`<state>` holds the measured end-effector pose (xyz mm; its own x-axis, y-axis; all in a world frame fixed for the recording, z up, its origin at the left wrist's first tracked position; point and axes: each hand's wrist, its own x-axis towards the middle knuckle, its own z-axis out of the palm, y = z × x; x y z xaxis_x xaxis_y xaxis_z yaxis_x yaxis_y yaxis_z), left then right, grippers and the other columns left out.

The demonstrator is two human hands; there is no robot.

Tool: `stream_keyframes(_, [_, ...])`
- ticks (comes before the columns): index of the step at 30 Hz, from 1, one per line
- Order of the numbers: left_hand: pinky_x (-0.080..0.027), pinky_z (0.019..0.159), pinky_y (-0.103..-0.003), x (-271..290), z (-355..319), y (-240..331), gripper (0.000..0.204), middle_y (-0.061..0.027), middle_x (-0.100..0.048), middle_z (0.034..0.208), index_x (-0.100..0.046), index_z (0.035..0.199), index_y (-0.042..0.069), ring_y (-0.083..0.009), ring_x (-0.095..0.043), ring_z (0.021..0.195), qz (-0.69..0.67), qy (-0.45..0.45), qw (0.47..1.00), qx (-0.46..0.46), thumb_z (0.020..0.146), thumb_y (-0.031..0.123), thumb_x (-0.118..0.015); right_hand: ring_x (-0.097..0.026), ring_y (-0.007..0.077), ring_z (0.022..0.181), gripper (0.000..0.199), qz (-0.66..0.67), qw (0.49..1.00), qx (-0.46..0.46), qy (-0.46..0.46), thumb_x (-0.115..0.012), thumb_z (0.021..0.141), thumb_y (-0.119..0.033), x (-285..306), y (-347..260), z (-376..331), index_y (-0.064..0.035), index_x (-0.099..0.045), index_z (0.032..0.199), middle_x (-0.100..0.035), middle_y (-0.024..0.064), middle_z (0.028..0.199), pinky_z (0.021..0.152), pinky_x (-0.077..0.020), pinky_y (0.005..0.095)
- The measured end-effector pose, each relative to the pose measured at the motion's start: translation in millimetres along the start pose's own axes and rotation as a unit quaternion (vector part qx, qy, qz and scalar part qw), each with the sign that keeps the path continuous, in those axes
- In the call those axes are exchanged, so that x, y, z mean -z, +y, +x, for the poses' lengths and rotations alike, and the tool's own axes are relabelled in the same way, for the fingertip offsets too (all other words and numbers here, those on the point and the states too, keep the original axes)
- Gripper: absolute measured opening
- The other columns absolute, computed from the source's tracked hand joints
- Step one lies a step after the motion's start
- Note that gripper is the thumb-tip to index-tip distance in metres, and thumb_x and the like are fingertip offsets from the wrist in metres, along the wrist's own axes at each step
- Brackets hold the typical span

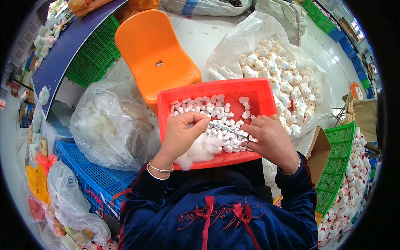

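A red plastic tub (pixel 216 87) sits in front of me, holding many small white plush pieces (pixel 227 123). At its near left lies a clump of white stuffing fibre (pixel 200 151). My right hand (pixel 271 137) grips slim metal forceps (pixel 227 128) with finger loops, their tip pointing left above the pieces. My left hand (pixel 185 129) is closed in a pinch at that tip. Whatever is between its thumb and forefinger is too hidden to make out. Both hands are over the tub.
An orange chair (pixel 156 54) stands beyond the tub. Left of it are a clear bag of stuffing (pixel 102 125) and a blue crate (pixel 79 166). Rightward, a large clear bag (pixel 233 46) holds white plush parts (pixel 287 83); a green crate (pixel 337 166) and cardboard box (pixel 318 152) stand nearer.
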<state>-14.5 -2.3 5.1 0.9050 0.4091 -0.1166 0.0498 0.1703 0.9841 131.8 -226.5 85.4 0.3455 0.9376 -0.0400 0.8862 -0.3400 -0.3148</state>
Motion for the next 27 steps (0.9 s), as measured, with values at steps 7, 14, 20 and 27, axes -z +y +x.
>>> stream_keyframes(7, [-0.052,0.074,-0.023,5,1,12,0.018,-0.0013,-0.073,0.089,-0.076,0.104,-0.004,-0.0059,-0.063,0.082,0.054,-0.048,0.997,0.017,0.097,0.013,-0.074,-0.066,0.0322,0.084,0.033,0.080,0.995,-0.014,-0.065,-0.079,0.076,-0.023,-2,3,-5,-0.0092,-0.075,0.107,-0.067,0.0102,0.085,0.076,-0.0450,0.0453])
stream_keyframes(14, [-0.052,0.078,-0.023,2,0,17,0.013,-0.0025,-0.075,0.092,-0.076,0.100,-0.003,-0.0071,-0.065,0.087,0.112,-0.069,0.991,-0.039,0.096,0.009,-0.074,-0.065,0.0312,0.094,0.035,0.016,0.999,-0.015,-0.035,-0.080,0.076,-0.025,8,0,-9,-0.0109,-0.076,0.108,-0.068,0.0083,0.090,0.076,-0.0456,0.0448])
stream_keyframes(20, [-0.052,0.078,-0.024,5,1,24,0.013,-0.0017,-0.075,0.091,-0.076,0.099,-0.003,-0.0076,-0.065,0.087,0.137,-0.073,0.987,-0.035,0.096,0.009,-0.073,-0.064,0.0299,0.097,0.035,0.020,1.000,-0.011,-0.011,-0.081,0.076,-0.024,15,-3,-10,-0.0107,-0.076,0.108,-0.068,0.0080,0.093,0.078,-0.0462,0.0439])
stream_keyframes(27, [-0.051,0.070,-0.025,5,4,23,0.013,-0.0063,-0.073,0.086,-0.075,0.099,-0.003,-0.0084,-0.065,0.080,0.263,-0.111,0.949,-0.131,0.094,0.008,-0.074,-0.066,0.0310,0.093,0.031,0.006,0.998,-0.009,-0.067,-0.080,0.076,-0.022,20,-2,-8,-0.0089,-0.076,0.105,-0.068,0.0087,0.089,0.079,-0.0474,0.0450])
